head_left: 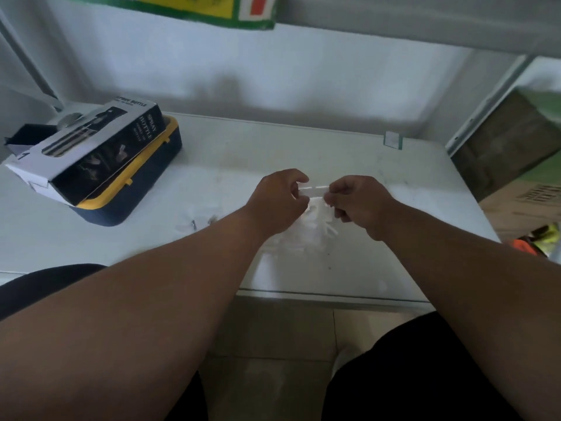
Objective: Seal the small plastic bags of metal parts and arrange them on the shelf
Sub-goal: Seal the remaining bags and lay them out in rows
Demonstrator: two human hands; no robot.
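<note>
Two hands meet over the white shelf (349,153) in the head view: the left hand (280,199) and right hand (358,203) each pinch one end of a small clear bag (314,191), held just above a loose heap of more bags (303,229). Another bag with metal parts (194,223) lies to the left. The strip may close only partway if the pinch skips its middle, and parts could spill; a spray-bottle box (91,147) sits far left

Two hands (280,197) (358,202), one clear bag (314,191), one spray-bottle box (91,147), one yellow-lidded case (145,189).
</note>
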